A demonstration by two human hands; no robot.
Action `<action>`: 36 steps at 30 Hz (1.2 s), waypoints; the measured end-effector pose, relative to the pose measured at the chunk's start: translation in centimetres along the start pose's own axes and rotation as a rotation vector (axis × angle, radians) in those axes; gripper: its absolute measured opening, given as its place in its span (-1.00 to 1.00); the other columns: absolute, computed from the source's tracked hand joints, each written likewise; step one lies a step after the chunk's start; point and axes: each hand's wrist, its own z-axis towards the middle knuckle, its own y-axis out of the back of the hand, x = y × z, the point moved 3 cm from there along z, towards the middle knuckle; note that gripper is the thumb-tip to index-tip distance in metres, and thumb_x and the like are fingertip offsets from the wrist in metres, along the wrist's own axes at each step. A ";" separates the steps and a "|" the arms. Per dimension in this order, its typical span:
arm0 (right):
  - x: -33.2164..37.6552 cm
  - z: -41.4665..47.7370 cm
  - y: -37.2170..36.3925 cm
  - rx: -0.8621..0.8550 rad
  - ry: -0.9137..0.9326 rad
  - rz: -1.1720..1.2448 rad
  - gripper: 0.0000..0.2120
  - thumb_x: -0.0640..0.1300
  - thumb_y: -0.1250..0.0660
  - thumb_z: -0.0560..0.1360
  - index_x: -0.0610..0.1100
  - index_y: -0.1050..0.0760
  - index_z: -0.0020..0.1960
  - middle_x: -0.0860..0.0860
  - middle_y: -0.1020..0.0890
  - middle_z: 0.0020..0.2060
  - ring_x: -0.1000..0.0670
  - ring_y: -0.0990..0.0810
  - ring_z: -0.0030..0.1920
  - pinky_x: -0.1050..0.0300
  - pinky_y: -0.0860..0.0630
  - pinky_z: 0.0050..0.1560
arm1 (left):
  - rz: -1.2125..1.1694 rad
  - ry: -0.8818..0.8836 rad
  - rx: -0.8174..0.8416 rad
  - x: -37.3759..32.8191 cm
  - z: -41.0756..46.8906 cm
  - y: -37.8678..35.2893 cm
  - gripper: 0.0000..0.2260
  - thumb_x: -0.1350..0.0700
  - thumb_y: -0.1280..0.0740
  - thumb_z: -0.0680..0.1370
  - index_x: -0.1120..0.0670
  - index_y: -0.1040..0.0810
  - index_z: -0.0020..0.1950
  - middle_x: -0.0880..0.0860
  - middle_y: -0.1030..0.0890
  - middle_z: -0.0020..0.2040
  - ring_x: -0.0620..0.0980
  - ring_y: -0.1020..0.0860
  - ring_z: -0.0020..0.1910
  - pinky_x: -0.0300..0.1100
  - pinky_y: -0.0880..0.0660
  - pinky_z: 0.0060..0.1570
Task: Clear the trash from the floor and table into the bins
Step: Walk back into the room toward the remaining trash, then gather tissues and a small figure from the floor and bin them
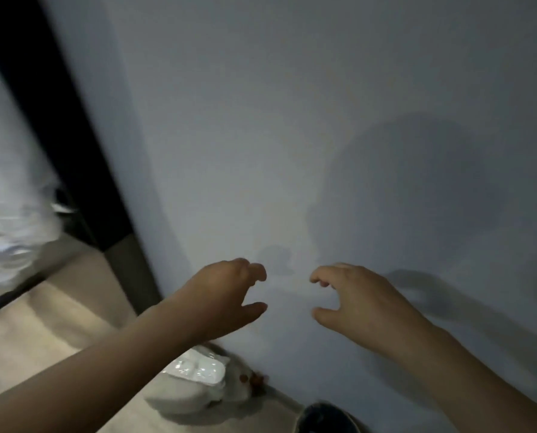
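Currently both empty, fingers loosely curled: left hand (226,295), right hand (354,298). Tray (195,370) below looks light, crushable; I'd pinch its rim.

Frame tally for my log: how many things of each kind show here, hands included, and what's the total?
Bare hands: 2 (left hand, right hand), both empty
White plastic bundle on the floor: 1
Cluster of red-brown bits beside it: 1
Dark shoe: 1
Blurred pale plastic heap, far left: 1
Total: 6
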 end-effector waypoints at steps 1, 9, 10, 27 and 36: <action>2.6 1.1 -0.1 0.003 0.047 -0.009 -0.56 0.10 -0.32 0.50 0.07 -0.39 0.35 0.13 -0.49 0.21 0.10 -0.49 0.17 0.21 -0.42 0.14 | 0.002 0.045 -0.023 2.0 -1.8 1.0 -0.60 -0.15 -0.30 0.52 -0.10 -0.40 0.32 -0.12 -0.52 0.18 -0.12 -0.52 0.11 -0.26 -0.44 0.10; 24.2 6.5 -3.2 0.026 0.383 -0.050 -0.53 0.09 -0.33 0.47 0.05 -0.40 0.35 0.10 -0.51 0.22 0.09 -0.49 0.18 0.20 -0.41 0.13 | 0.030 0.347 -0.133 16.1 -18.8 6.9 -0.67 -0.11 -0.31 0.52 -0.08 -0.45 0.26 -0.10 -0.50 0.18 -0.12 -0.52 0.09 -0.28 -0.46 0.02; 27.0 6.8 -3.8 0.032 0.421 -0.051 -0.53 0.09 -0.33 0.47 0.04 -0.40 0.36 0.08 -0.52 0.22 0.08 -0.49 0.19 0.20 -0.41 0.13 | 0.035 0.383 -0.144 17.7 -21.2 7.3 -0.68 -0.11 -0.31 0.52 -0.08 -0.46 0.25 -0.10 -0.51 0.17 -0.12 -0.52 0.09 -0.26 -0.47 0.03; 62.3 12.2 -15.8 0.192 1.011 -0.098 -0.56 0.12 -0.32 0.45 0.10 -0.41 0.31 0.15 -0.51 0.21 0.12 -0.46 0.23 0.19 -0.39 0.15 | -0.020 1.040 -0.270 36.2 -50.5 7.6 -0.64 -0.16 -0.27 0.54 -0.12 -0.38 0.31 -0.17 -0.48 0.19 -0.18 -0.48 0.14 -0.34 -0.38 0.02; 73.3 21.2 -19.3 0.231 1.194 -0.007 -0.55 0.11 -0.30 0.50 0.09 -0.36 0.37 0.15 -0.48 0.24 0.11 -0.42 0.27 0.15 -0.42 0.21 | 0.048 1.248 -0.287 46.8 -53.8 10.3 -0.63 -0.17 -0.28 0.53 -0.11 -0.40 0.30 -0.16 -0.49 0.19 -0.17 -0.49 0.13 -0.27 -0.42 0.10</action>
